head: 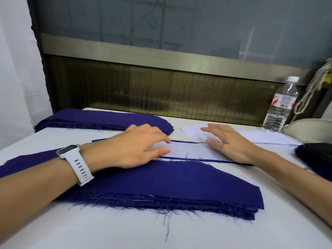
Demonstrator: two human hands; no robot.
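Observation:
A white strip of interfacing (186, 150) lies on a navy fabric piece whose edges show as thin dark lines above and below it. My left hand (136, 146), with a white watch on the wrist, rests flat on the strip's left end. My right hand (231, 142) lies flat with spread fingers on its right end. In front of both hands sits a stack of navy cut pieces (179, 187) with frayed threads along the near edge.
A second navy stack (100, 117) lies at the back left of the white table (89, 230). White pieces (260, 137) sit at the back right beside a water bottle (280, 106). A dark pile (316, 157) is at the right edge.

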